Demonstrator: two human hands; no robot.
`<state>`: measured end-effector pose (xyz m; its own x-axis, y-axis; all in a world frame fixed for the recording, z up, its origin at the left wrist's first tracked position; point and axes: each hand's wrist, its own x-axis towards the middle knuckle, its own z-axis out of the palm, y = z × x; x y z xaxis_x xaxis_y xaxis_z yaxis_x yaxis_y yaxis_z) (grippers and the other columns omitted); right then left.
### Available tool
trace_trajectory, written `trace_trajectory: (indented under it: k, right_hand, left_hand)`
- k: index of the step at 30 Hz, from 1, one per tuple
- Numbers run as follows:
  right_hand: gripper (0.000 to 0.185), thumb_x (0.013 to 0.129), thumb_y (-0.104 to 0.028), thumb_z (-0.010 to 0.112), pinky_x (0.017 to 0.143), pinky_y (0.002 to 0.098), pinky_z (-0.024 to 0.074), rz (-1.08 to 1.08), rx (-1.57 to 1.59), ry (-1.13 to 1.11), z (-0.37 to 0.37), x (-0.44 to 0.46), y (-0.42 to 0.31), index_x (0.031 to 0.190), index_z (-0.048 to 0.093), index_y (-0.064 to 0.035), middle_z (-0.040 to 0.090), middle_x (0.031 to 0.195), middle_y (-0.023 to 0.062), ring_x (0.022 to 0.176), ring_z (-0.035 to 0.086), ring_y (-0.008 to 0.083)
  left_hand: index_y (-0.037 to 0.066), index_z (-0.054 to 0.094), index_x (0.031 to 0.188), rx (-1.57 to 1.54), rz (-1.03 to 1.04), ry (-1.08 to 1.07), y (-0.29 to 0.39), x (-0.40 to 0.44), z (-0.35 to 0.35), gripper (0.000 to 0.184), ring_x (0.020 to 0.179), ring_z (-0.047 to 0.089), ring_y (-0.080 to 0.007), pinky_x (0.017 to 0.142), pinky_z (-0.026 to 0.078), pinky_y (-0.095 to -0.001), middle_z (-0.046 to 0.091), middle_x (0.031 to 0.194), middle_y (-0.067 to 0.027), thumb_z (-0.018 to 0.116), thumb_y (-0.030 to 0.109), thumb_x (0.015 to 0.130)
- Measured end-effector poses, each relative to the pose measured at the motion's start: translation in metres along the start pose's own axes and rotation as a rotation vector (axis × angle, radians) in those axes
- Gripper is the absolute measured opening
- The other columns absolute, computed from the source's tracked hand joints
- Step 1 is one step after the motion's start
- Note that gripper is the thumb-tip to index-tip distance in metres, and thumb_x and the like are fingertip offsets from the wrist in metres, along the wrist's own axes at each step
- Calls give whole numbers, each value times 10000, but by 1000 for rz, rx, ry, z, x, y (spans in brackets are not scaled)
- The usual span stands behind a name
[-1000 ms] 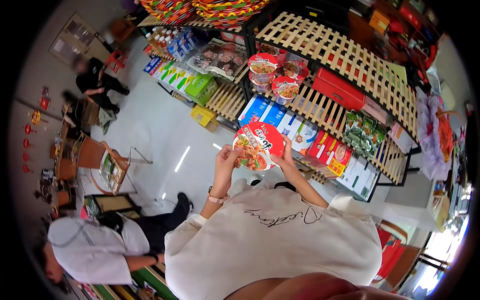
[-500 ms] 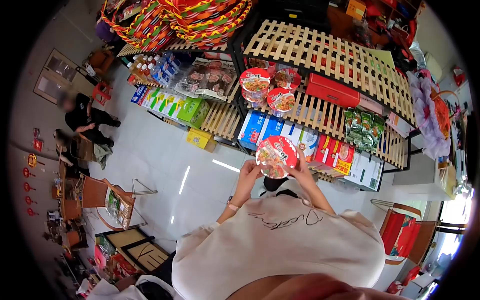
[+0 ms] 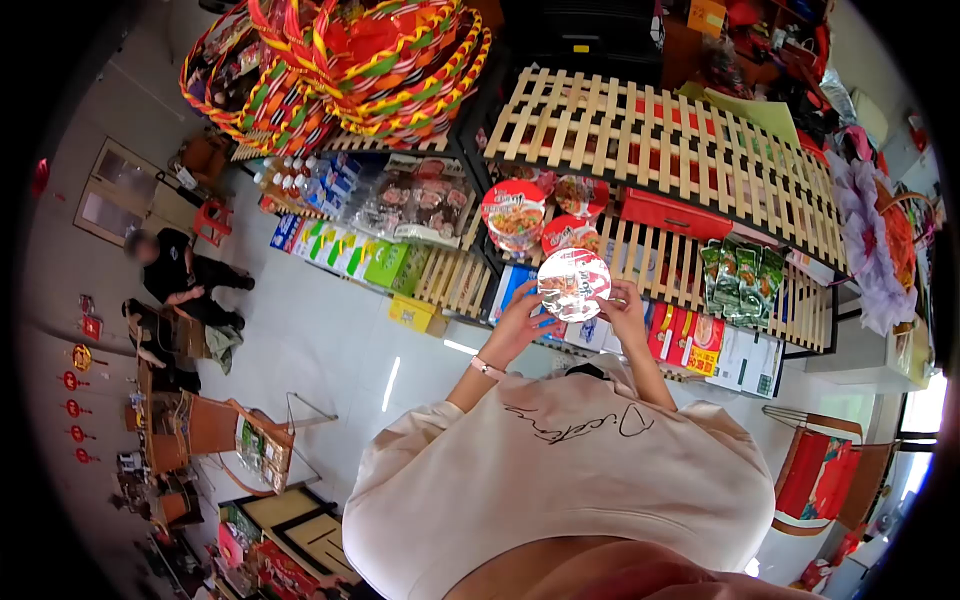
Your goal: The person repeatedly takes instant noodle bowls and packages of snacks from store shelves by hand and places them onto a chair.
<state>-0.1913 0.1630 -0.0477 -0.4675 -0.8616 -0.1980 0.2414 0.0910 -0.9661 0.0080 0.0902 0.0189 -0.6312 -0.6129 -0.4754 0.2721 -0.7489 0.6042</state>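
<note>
A round instant noodle tub point(image 3: 574, 285), its printed lid glaring with reflected light, is held between my two hands in front of the shelf. My left hand point(image 3: 520, 325) grips its left side, fingers spread along the edge. On the right side my right hand point(image 3: 626, 314) has its fingers against the rim. Just beyond, similar red noodle tubs point(image 3: 514, 212) stand on the slatted middle shelf, some stacked. The held tub overlaps the view of the shelf's front edge and of one tub point(image 3: 571, 234) behind it.
The slatted rack point(image 3: 640, 130) spans the front. Woven baskets point(image 3: 380, 80) sit on top at left, bottles point(image 3: 300, 185) below. Green packets point(image 3: 742, 280) lie at right. A person in black point(image 3: 175, 270) stands far left. Chairs point(image 3: 250, 450) point(image 3: 825, 475) flank me.
Both hands have lifted the tub up toward the shelf, and its lid now reflects light. The view has shifted, and the person in white at lower left is out of sight.
</note>
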Motion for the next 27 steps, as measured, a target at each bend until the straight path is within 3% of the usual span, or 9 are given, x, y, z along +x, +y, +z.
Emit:
trace_trajectory:
  k: [5, 7, 11, 18, 20, 21, 22, 25, 27]
  right_hand:
    - [299, 762, -15, 601, 625, 264, 528, 21, 101, 18, -8, 53, 12, 998, 421, -48, 559, 790, 52, 741, 593, 150]
    - [273, 767, -24, 598, 615, 262, 528, 30, 136, 1, 0, 65, 5, 973, 419, -38, 565, 771, 52, 714, 593, 146]
    - [274, 768, -74, 615, 565, 250, 522, 95, 106, 82, 11, 75, -11, 942, 406, -42, 557, 751, 53, 625, 584, 141]
    - [282, 754, -126, 638, 514, 243, 479, 79, 113, 96, 12, 97, -10, 931, 433, -51, 563, 731, 51, 606, 580, 134]
    - [296, 762, -87, 615, 512, 261, 483, 109, 140, 99, 17, 107, -30, 993, 444, -13, 598, 797, 86, 632, 599, 170]
    - [289, 757, -95, 625, 502, 267, 479, 112, 164, 121, 12, 126, -18, 978, 454, -22, 596, 790, 93, 611, 594, 169]
    - [301, 749, -101, 636, 495, 271, 475, 87, 236, 130, 16, 134, -27, 974, 452, -23, 592, 799, 105, 616, 597, 184]
    - [311, 751, -94, 634, 506, 269, 483, -90, 111, 165, 11, 183, -16, 974, 442, 4, 587, 813, 131, 626, 606, 205]
    - [313, 760, -78, 620, 529, 281, 498, -10, 251, 171, 18, 190, -34, 982, 436, 45, 582, 824, 150, 635, 612, 216]
  left_hand:
    - [208, 292, 1282, 63, 73, -62, 14, 57, 4, 497, 1012, 471, -169, 797, 419, -391, 445, 1154, -16, 490, 176, 827]
    - [148, 326, 1259, 128, 140, -11, 13, 73, 2, 455, 1062, 445, -178, 872, 387, -381, 436, 1169, -33, 470, 143, 828]
    - [116, 361, 1239, 321, 315, 75, -2, 97, -2, 424, 1088, 419, -150, 892, 368, -348, 402, 1218, -40, 473, 140, 831]
    - [114, 382, 1245, 280, 331, 35, 1, 102, 6, 429, 1109, 389, -118, 899, 343, -290, 407, 1229, -18, 472, 120, 826]
    - [104, 397, 1240, 350, 445, -86, 3, 119, 3, 398, 1057, 437, -123, 863, 368, -250, 445, 1182, -34, 482, 141, 852]
    - [86, 402, 1234, 442, 408, -5, 8, 128, 7, 402, 1003, 457, -102, 804, 386, -223, 454, 1167, -41, 488, 103, 842]
    - [76, 408, 1225, 529, 377, -29, 19, 131, 13, 396, 902, 473, -68, 714, 395, -189, 474, 1104, -25, 485, 77, 837]
    - [67, 413, 1213, 530, 516, -43, 27, 159, 24, 378, 796, 468, -38, 624, 382, -162, 483, 1025, 0, 476, 77, 840]
    - [63, 419, 1201, 459, 419, -164, 28, 185, 13, 369, 753, 461, -34, 586, 373, -160, 474, 1005, 10, 483, 84, 839]
